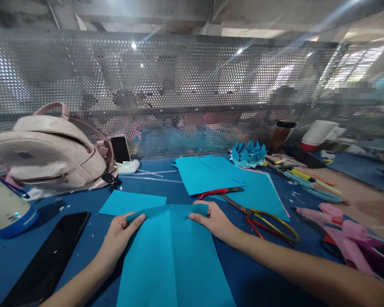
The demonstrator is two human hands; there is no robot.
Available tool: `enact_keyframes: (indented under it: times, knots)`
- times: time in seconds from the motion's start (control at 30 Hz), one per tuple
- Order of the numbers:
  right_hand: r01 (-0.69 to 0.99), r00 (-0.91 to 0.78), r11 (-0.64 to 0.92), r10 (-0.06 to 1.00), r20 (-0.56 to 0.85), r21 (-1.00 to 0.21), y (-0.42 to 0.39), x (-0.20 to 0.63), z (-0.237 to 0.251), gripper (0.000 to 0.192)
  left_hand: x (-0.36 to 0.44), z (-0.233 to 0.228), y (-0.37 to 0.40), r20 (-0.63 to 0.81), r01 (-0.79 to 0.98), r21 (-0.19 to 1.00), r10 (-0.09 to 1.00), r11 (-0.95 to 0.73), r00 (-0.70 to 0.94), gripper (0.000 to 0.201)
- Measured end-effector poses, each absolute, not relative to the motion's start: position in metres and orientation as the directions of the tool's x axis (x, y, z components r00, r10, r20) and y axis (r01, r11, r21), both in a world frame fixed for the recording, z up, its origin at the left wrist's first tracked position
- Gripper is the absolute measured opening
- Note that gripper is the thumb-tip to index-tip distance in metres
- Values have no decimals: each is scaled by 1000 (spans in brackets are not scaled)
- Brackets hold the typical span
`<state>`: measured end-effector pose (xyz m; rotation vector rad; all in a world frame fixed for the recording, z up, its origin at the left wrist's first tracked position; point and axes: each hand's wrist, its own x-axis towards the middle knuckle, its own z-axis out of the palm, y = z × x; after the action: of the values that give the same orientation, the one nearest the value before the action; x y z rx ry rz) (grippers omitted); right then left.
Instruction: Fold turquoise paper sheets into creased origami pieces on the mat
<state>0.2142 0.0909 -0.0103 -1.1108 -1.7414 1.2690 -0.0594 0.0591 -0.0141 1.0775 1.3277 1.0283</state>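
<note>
A large sheet of blue paper (173,256) with a crease down its middle lies before me, its far edge raised in both hands. My left hand (123,228) pinches the far left corner, thumb on top and fingers beneath. At the far right corner, my right hand (214,219) grips the sheet the same way. Just beyond the left hand lies a smaller blue paper piece (131,203). Scissors with yellow and red handles (252,213) rest to the right of my right hand, near a red-handled cutter (214,193).
Blue sheets (208,172) and a folded blue paper crown shape (248,154) lie farther back. A pale backpack (57,149) and dark tablet (48,256) occupy the left. Pink glue guns (345,230) lie right. A perforated metal panel (185,85) closes off the back.
</note>
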Motion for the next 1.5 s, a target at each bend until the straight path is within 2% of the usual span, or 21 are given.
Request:
enact_keyframes:
  times: [0.23,0.63,0.83,1.17,1.5]
  knots:
    - [226,-391,180,917,80,-957,91,213,-7,48,-58,-13,57,-172,108,979,984,175,-36,49]
    - [210,-347,93,938,15,-973,89,214,-10,43,-56,-15,58,-135,130,981,989,142,-62,54]
    - [127,-368,62,930,11,-990,90,214,-9,41,-57,-19,59,-109,161,981,994,111,-21,51]
    - [158,-376,137,924,68,-978,92,214,-11,42,-55,-16,59,-129,228,962,986,150,-103,51]
    - [170,-382,165,920,89,-972,92,214,-12,45,-58,-26,62,-143,181,971,985,158,-92,52]
